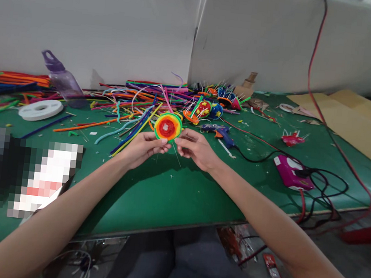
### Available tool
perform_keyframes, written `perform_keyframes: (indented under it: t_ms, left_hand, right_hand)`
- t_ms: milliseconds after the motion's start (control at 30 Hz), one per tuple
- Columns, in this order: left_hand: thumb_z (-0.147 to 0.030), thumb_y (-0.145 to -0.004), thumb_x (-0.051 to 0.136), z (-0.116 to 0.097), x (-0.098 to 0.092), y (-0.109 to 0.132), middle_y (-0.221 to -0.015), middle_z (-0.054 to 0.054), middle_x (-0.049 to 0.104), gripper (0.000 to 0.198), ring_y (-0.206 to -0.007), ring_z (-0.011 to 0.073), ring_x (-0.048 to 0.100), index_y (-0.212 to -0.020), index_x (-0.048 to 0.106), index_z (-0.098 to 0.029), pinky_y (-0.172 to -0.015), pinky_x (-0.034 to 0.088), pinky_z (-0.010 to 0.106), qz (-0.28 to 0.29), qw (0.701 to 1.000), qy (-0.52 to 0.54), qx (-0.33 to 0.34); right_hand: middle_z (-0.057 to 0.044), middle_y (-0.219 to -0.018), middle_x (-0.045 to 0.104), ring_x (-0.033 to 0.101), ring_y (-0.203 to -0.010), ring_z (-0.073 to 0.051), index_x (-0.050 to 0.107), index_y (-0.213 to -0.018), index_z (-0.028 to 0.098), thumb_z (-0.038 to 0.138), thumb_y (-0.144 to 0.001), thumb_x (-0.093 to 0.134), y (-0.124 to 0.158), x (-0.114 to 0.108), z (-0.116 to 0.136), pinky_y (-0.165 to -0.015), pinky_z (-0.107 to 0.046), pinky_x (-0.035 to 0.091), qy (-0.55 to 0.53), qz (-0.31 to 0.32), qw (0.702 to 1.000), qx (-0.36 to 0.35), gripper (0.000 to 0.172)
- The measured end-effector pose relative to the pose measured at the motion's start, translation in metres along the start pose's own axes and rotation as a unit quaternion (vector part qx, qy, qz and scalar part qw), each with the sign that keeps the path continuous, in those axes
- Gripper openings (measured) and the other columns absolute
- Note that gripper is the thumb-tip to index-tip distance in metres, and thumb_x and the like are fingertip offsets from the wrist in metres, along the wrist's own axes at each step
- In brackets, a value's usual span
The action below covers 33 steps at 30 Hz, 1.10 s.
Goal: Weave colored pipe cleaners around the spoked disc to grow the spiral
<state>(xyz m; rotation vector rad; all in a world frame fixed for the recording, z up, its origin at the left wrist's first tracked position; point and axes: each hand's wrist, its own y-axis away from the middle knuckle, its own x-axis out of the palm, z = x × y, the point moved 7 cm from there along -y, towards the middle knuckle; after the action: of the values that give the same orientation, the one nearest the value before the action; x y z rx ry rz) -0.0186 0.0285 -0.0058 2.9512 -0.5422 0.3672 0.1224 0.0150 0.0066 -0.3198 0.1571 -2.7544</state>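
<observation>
Colour gathers at the centre of the frame, where a coiled disc [168, 127] of fuzzy wire, red at its heart and ringed in orange, yellow and green, is held up above the green table mat [167, 190]. The left hand [143, 148] pinches its lower left rim between thumb and fingertips, and the right hand [196, 148] is closed on the lower right rim in the same way. Gripping only the edges seems to leave the flat face clear and turned toward the viewer, upright rather than lying down. Thin pale strands stick out from the disc's edge and hang below it. Just behind it, toward the upper middle, lies a loose heap of pipe cleaners [143, 103], and right of that a cluster of finished ornaments [208, 108] bristling with wire ends. A blue glue gun [221, 133] rests on the mat just beyond the right hand, near enough to reach, its black cord running right toward a magenta box [290, 172]. At left sit a white tape roll [40, 109] and a tilted purple bottle [64, 80].
</observation>
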Motion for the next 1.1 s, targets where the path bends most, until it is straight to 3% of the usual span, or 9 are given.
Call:
perform_keyframes:
  t_ms: [267, 433, 833, 1100]
  left_hand:
    - [-0.021, -0.065, 0.083, -0.001, -0.011, -0.004, -0.075, 0.009, 0.075, 0.015, -0.060, 0.0096, 0.065, -0.072, 0.074, -0.011, -0.060, 0.053, 0.019, -0.024, 1.000, -0.001, 0.013]
    - [-0.021, -0.064, 0.083, 0.000, -0.010, -0.004, -0.075, 0.010, 0.074, 0.016, -0.061, 0.0105, 0.065, -0.072, 0.075, -0.011, -0.061, 0.053, 0.020, -0.022, 1.000, -0.007, 0.011]
    - [-0.023, -0.061, 0.086, -0.001, -0.004, 0.000, -0.073, 0.009, 0.075, 0.020, -0.061, 0.0100, 0.065, -0.073, 0.075, -0.011, -0.060, 0.052, 0.018, -0.018, 1.000, -0.013, 0.003]
    - [-0.021, -0.063, 0.084, 0.000, -0.005, -0.001, -0.073, 0.008, 0.074, 0.018, -0.062, 0.0101, 0.066, -0.074, 0.074, -0.011, -0.061, 0.053, 0.019, -0.019, 1.000, -0.007, 0.009]
  right_hand:
    - [0.007, -0.062, 0.056, 0.051, -0.049, -0.008, 0.057, -0.090, 0.022, 0.030, -0.067, 0.079, 0.000, 0.008, -0.002, -0.039, -0.020, 0.026, -0.021, 0.045, 0.999, 0.012, 0.033]
    - [0.006, -0.062, 0.056, 0.051, -0.050, -0.008, 0.059, -0.093, 0.021, 0.034, -0.072, 0.076, -0.001, 0.008, -0.002, -0.039, -0.020, 0.027, -0.011, 0.047, 0.999, 0.012, 0.030]
    - [0.006, -0.061, 0.056, 0.052, -0.049, -0.007, 0.054, -0.077, 0.020, 0.039, -0.073, 0.077, -0.001, 0.002, -0.002, -0.040, -0.020, 0.027, -0.018, 0.012, 1.000, 0.010, 0.030]
    - [0.005, -0.061, 0.057, 0.052, -0.048, -0.007, 0.056, -0.078, 0.019, 0.041, -0.073, 0.076, 0.000, 0.002, 0.000, -0.039, -0.020, 0.027, -0.027, 0.009, 0.999, 0.015, 0.030]
